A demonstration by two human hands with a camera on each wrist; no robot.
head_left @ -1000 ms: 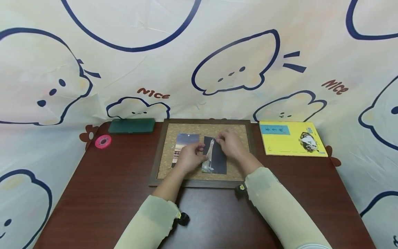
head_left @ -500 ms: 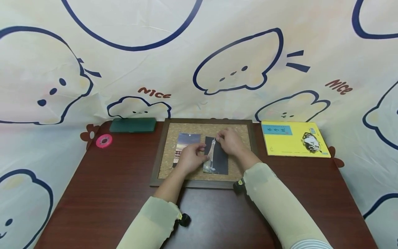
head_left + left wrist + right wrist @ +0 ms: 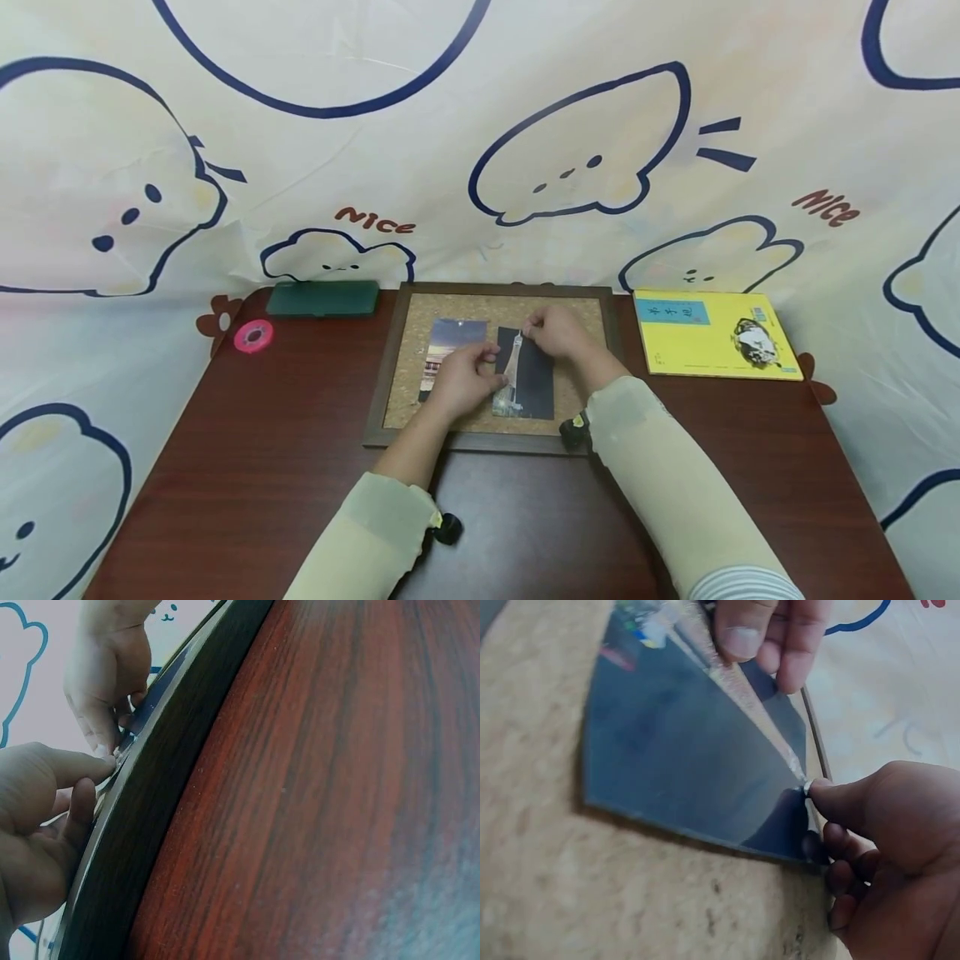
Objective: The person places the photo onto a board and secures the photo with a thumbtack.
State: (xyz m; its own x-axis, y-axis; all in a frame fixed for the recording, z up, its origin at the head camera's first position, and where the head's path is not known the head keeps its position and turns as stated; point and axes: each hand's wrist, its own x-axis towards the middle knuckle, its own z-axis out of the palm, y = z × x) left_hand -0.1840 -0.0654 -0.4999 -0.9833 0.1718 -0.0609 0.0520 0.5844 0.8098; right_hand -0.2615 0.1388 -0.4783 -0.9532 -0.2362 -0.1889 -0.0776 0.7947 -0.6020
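Observation:
A dark photo [image 3: 534, 387] of a lit tower lies against the framed cork board [image 3: 573, 417], with one edge standing slightly off the cork in the right wrist view. My left hand [image 3: 465, 383] holds this photo at its left side, the thumb resting over the printed tower. At the photo's top edge my right hand [image 3: 558, 333] pinches a small silvery thumbtack [image 3: 808, 787], its thumb pressed on it and the other fingers curled. A sunset photo [image 3: 457, 333], partly behind my left hand, hangs on the left of the board with a small pin at its top.
A green box [image 3: 322, 299] and a round pink case [image 3: 253, 336] lie at the back left of the brown table [image 3: 225, 467]. A yellow book [image 3: 716, 335] lies at the back right. Behind stands a cloth [image 3: 315, 167] printed with cartoon shapes.
The whole head view has shifted slightly. Both hands keep their places on the photo; my right forearm and wrist have moved a little inward and up.

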